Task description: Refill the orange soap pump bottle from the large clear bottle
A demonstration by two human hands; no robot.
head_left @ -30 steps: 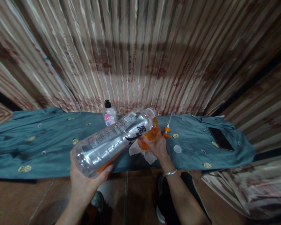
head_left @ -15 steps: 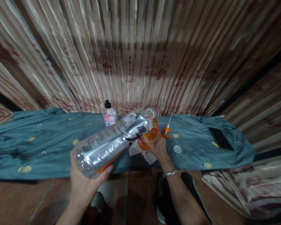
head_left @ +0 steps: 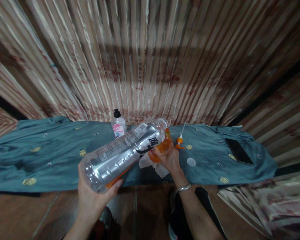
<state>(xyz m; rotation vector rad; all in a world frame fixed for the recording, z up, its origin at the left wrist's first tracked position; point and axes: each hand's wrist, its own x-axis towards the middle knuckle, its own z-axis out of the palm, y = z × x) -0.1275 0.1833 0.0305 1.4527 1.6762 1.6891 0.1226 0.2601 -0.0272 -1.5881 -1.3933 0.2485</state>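
Note:
A large clear bottle with a silver label [head_left: 125, 146] lies tilted across the middle, its neck to the upper right. Wrapped round its base end is my left hand [head_left: 95, 196]. The neck is at the top of an orange see-through bottle [head_left: 164, 144], which my right hand [head_left: 170, 159] grips from the right. Whether liquid passes between them I cannot tell. Under the orange bottle, a crumpled white tissue [head_left: 161, 169] rests on the cloth. An orange pump head [head_left: 179, 141] with a clear tube lies right of my right hand, and a round white disc [head_left: 191, 162] is nearby.
A clear bottle with a black cap and pink label [head_left: 119, 126] stands at the back, behind the large bottle. A black phone [head_left: 238, 151] lies at the right on the teal cloth [head_left: 57, 150]. Pleated curtains [head_left: 150, 66] hang behind; my feet are below the front edge.
The whole view has shifted slightly, so everything appears a little lower and further right. Both hands keep their holds, and the two bottles stay in nearly the same position relative to each other.

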